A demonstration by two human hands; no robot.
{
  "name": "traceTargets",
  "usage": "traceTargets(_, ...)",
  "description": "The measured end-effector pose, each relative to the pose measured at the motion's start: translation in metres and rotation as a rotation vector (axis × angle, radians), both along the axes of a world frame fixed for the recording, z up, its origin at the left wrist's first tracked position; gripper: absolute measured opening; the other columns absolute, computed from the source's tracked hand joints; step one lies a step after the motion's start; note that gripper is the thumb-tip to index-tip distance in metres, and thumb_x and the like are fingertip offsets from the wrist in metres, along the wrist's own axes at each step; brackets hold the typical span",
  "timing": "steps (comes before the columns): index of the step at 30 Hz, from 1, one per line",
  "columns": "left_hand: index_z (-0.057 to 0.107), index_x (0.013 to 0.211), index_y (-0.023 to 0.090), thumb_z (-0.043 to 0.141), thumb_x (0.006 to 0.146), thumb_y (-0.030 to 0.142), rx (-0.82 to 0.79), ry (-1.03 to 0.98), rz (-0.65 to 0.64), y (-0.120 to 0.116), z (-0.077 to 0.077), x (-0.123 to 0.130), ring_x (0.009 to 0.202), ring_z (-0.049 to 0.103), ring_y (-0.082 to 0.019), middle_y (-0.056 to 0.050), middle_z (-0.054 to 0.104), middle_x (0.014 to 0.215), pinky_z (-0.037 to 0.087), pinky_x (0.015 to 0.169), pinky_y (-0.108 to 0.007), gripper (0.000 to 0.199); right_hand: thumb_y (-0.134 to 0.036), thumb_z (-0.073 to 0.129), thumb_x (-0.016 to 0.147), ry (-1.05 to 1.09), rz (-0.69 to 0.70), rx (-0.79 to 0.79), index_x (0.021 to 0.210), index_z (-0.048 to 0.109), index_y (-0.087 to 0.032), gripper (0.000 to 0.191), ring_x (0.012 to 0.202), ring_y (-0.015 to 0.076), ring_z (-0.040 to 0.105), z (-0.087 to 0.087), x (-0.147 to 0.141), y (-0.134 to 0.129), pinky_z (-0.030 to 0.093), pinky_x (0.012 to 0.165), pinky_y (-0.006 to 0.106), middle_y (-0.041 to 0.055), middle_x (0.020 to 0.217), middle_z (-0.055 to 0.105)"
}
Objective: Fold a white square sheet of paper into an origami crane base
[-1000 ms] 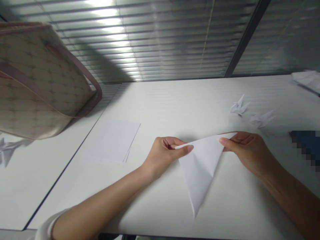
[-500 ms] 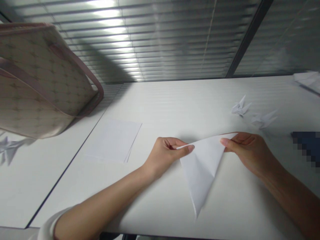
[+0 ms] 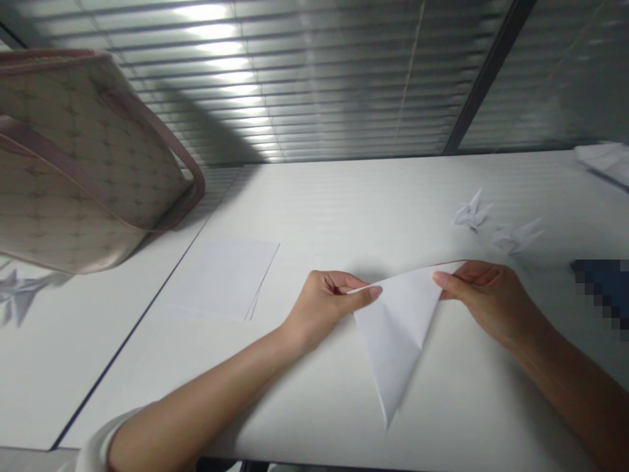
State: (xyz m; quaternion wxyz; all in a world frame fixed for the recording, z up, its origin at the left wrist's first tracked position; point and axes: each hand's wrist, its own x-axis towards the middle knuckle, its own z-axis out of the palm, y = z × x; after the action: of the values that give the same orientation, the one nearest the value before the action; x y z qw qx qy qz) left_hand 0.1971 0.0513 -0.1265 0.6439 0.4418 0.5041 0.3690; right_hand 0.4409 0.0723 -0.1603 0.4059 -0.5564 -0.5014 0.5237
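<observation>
A sheet of white paper (image 3: 400,334), folded into a triangle, is stretched between my two hands with its long point hanging down toward the table's front edge. My left hand (image 3: 327,305) pinches its upper left corner, thumb on top. At the upper right corner, my right hand (image 3: 484,288) pinches the paper between thumb and fingers. A faint crease runs down the middle of the triangle. Beyond my right hand lie two folded paper cranes, one upright (image 3: 472,211) and one slightly nearer (image 3: 517,237).
Square white sheets (image 3: 226,278) lie stacked left of my hands. A patterned bag (image 3: 83,164) with pink handles stands at the far left, a folded paper star shape (image 3: 19,292) before it. White paper (image 3: 607,160) lies far right, above a dark blurred-out object (image 3: 607,288). Blinds (image 3: 334,85) rise behind the table.
Both hands keep their pinch on the folded paper with hardly any movement. The view has shifted very slightly.
</observation>
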Motion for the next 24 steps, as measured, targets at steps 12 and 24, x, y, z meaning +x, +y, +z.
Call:
traceTargets(12, 0.074, 0.067, 0.015, 0.081, 0.067, 0.033, -0.005, 0.038, 0.027, 0.007, -0.013, -0.002, 0.062, 0.066, -0.017, -0.005, 0.074, 0.07, 0.048, 0.06, -0.026, 0.019, -0.049, 0.073, 0.071, 0.233, 0.035, -0.056, 0.074, 0.073, -0.018, 0.031, 0.076, 0.0248, 0.071, 0.001, -0.008, 0.002, 0.059, 0.075, 0.041, 0.0066, 0.076, 0.075)
traceTargets(24, 0.07, 0.064, 0.014, 0.081, 0.068, 0.032, -0.004, 0.003, 0.067, 0.011, -0.019, -0.006, 0.06, 0.065, -0.016, -0.005, 0.073, 0.065, 0.048, 0.059, -0.026, 0.021, -0.051, 0.075, 0.068, 0.297, -0.156, -0.046, 0.077, 0.072, -0.017, 0.036, 0.07, 0.0216, 0.072, -0.004, 0.0, 0.013, 0.058, 0.075, 0.037, 0.0075, 0.073, 0.075)
